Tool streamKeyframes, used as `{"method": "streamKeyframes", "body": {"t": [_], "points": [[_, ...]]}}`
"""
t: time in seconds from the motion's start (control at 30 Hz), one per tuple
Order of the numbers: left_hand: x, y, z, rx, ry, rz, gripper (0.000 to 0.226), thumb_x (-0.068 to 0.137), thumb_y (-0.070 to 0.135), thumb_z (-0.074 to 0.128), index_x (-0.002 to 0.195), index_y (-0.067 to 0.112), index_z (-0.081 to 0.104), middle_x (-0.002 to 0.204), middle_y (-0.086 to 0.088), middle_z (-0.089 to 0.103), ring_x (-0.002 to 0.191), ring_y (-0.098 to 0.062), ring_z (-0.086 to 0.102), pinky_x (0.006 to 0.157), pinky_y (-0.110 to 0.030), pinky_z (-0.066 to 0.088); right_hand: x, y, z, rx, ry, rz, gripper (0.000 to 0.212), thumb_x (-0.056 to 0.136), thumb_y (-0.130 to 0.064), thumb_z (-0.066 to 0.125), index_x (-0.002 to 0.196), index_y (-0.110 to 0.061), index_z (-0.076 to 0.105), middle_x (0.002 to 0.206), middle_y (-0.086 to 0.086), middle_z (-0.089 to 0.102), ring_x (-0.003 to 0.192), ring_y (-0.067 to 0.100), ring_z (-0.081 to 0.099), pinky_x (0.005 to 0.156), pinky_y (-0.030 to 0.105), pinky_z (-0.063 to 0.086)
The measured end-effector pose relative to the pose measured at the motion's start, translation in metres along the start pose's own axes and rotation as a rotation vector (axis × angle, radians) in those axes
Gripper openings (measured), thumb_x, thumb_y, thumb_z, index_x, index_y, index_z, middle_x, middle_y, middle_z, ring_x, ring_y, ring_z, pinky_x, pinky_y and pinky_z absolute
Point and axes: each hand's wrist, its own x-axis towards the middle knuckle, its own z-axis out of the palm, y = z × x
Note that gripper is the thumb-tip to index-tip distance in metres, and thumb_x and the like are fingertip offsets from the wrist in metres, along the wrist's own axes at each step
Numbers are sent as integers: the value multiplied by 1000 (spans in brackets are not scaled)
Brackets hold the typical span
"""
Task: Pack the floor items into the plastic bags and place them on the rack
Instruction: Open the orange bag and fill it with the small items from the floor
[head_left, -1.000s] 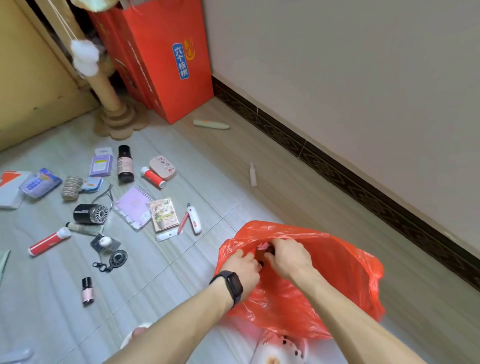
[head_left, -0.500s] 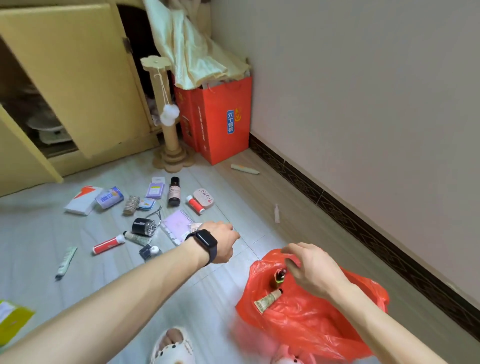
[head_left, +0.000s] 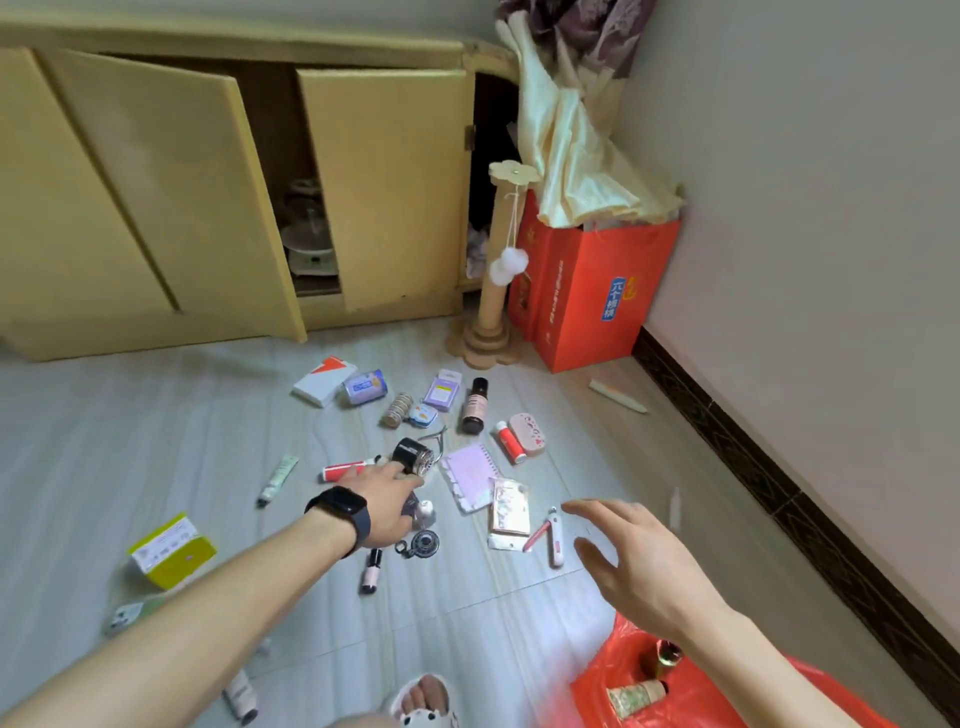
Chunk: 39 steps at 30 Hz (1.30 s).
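While the person leans over the tiled floor (head_left: 156, 415), small items lie scattered round a purple notebook (head_left: 470, 475), taken as the reference point.

Left hand (head_left: 387, 501): just left of the notebook, black watch (head_left: 340, 512) on the wrist, palm down over the clutter. Forefinger reaches to a black cylindrical gadget (head_left: 414, 456) off the notebook's upper left corner; contact not certain. Other fingers are hidden under the hand, so I cannot tell whether it holds anything.

Right hand (head_left: 631, 561): below and right of the notebook, in the air, fingers spread, nothing in it.

Red plastic bag (head_left: 597, 686): on the floor well below and right of the notebook, mouth open. A small bottle (head_left: 662, 656) and a pale tube (head_left: 636, 696) lie inside.

On the floor, unpacked:
- red-and-white tube (head_left: 345, 470), left of the notebook, beside the left hand
- dark bottle (head_left: 474, 406), above the notebook
- booklet (head_left: 510, 506), overlapping its lower right corner
- pink-and-white clipper (head_left: 553, 535), lower right of it
- nail polish bottle (head_left: 371, 570), lower left
- green tube (head_left: 279, 478) and yellow box (head_left: 171, 551), well to its left
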Motion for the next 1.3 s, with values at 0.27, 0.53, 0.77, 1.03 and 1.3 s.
{"method": "streamKeyframes", "body": {"t": [0.27,0.53,0.77,1.03,1.3], "points": [[36,-25,131,-215,-294,-285,66,89,42,45,150,33,22,154,-8,25,137,-32,33,108,-47,31,57,37,106,-89,-397,79,52,98,-44,43,148,-48,28,155,-13,32,141,14,31,104,33,43],[75,-19,222,-541,-147,-546,32,96,36,41,128,36,37,123,-4,44,102,-27,58,82,-37,49,127,106,189,-225,-647,278,59,98,-50,38,152,-43,15,143,5,41,128,31,41,99,40,44],[71,19,250,-553,20,-540,38,98,35,38,135,31,36,126,-1,44,109,-25,55,81,-37,47,163,127,242,-74,-690,371,51,99,-59,24,147,-43,24,145,5,33,121,38,45,96,43,44],[65,7,248,-499,-252,-415,46,99,25,37,142,28,21,132,-7,40,105,-30,56,82,-36,44,130,85,253,111,-529,657,23,92,-12,40,116,-12,42,114,18,39,86,41,55,67,40,45],[60,30,179,-516,-325,-194,46,95,34,49,136,16,39,129,-8,57,113,-26,57,87,-32,44,47,36,159,1023,-173,835,24,83,-21,70,103,-13,60,78,0,65,58,12,55,54,28,42]]}}
